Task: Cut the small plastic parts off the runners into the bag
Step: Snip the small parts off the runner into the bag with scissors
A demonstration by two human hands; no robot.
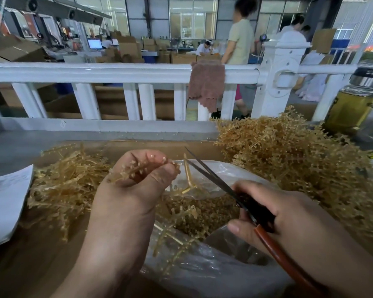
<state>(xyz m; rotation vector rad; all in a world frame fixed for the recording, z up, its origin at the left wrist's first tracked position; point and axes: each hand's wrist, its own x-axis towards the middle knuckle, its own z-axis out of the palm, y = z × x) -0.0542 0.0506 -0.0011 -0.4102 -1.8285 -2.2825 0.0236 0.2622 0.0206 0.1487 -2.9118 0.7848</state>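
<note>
The left hand [125,196] is pinching one runner [138,168] above the clear bag [202,274], its thumb hiding part of the stem, which is running left to right. The right hand [289,218] is gripping one pair of scissors [226,187], handles half hidden, blades parted and pointing far-left toward the runner.

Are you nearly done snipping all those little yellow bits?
Not yet. Done: lots of cut parts lie in the bag. In hand: the left hand holds a runner over it, the right hand holds open scissors. Left: a big heap of runners on the right.
</note>
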